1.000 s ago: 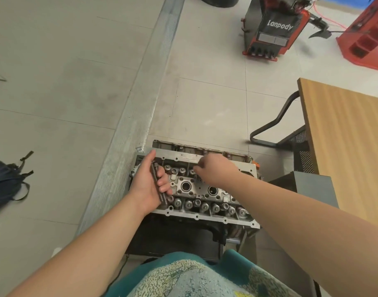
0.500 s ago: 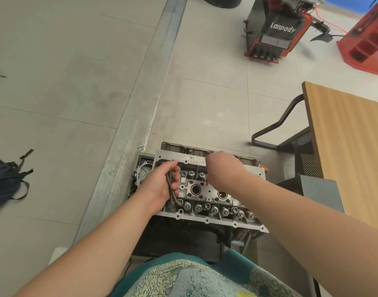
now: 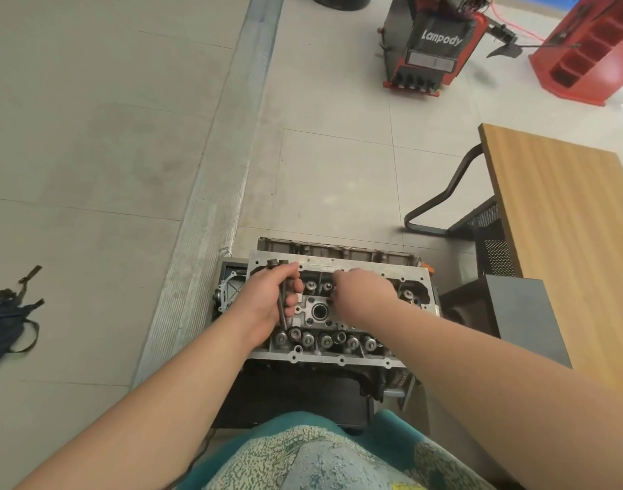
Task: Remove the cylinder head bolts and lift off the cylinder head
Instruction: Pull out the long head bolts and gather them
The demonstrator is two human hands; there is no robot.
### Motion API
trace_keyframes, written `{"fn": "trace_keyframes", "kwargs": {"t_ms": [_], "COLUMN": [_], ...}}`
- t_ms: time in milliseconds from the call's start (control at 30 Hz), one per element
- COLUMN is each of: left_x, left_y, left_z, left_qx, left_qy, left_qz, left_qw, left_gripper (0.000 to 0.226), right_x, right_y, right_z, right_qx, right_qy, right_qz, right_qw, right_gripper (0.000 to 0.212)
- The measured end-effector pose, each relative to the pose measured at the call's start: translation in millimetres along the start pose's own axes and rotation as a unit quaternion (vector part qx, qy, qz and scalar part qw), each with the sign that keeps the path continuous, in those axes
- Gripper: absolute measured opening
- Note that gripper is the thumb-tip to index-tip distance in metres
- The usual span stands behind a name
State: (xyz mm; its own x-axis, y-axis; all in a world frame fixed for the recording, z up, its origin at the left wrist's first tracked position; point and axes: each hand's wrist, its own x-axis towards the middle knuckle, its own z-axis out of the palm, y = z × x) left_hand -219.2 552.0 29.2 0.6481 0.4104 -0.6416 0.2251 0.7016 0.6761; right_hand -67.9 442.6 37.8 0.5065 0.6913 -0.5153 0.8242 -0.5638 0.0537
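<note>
Tiled floor [image 3: 91,136] with metal rail [image 3: 211,192], dark bag [image 3: 2,323] at left, red machine [image 3: 433,44], red rack [image 3: 592,51], wooden desk [image 3: 564,235], chair frame [image 3: 440,206].

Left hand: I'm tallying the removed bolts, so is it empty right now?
No, the left hand is closed around long dark bolts above the cylinder head.

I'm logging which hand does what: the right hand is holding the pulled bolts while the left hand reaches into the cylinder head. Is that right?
Not quite: the hands are swapped. In the head view the left hand grips the bolts, and the right hand reaches into the cylinder head.
</note>
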Motion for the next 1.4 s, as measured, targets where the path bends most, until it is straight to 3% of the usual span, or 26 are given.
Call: {"fn": "trace_keyframes", "kwargs": {"t_ms": [200,333,533,767,900,933,1000,1067,1200,1400], "left_x": [-2,-6,-4,-15,-23,-23,-23,-25,-31,-36], "left_y": [-3,1,9,14,14,14,11,7,1,-1], "left_z": [1,-4,-12,-6,-20,-27,-42,-55,-72,-82], "left_qx": [-0.018,-0.072,-0.082,-0.073,-0.152,-0.181,-0.201,-0.190,-0.189,-0.185], "left_qy": [-0.004,-0.013,0.011,-0.126,-0.088,-0.071,-0.039,-0.013,0.007,-0.013], "left_qz": [-0.004,-0.019,0.001,-0.021,-0.027,-0.029,-0.030,-0.037,-0.032,-0.025], "left_qw": [1.000,0.997,0.997,0.989,0.984,0.980,0.978,0.981,0.981,0.982], "left_gripper": [0.021,0.054,0.055,0.090,0.063,0.050,0.033,0.028,0.020,0.024], "right_x": [2,-12,-48,-41,-26,-20,-8,-1,9,15], "right_y": [0,-2,1,-50,-57,-56,-49,-47,-57,-66], "right_z": [-7,-22,-72,-92,-70,-64,-49,-34,-15,-20], "right_qx": [0.034,0.055,0.243,0.293,0.389,0.384,0.269,0.149,0.084,0.116], "right_qy": [-0.016,-0.005,0.089,0.060,0.112,0.124,0.101,0.036,-0.009,-0.003], "right_qz": [0.046,0.025,-0.018,-0.129,-0.070,-0.043,-0.009,-0.008,-0.002,0.022], "right_qw": [0.998,0.998,0.966,0.945,0.912,0.914,0.958,0.988,0.996,0.993], "right_gripper": [0.015,0.008,0.009,0.022,0.037,0.037,0.030,0.030,0.041,0.026]}}
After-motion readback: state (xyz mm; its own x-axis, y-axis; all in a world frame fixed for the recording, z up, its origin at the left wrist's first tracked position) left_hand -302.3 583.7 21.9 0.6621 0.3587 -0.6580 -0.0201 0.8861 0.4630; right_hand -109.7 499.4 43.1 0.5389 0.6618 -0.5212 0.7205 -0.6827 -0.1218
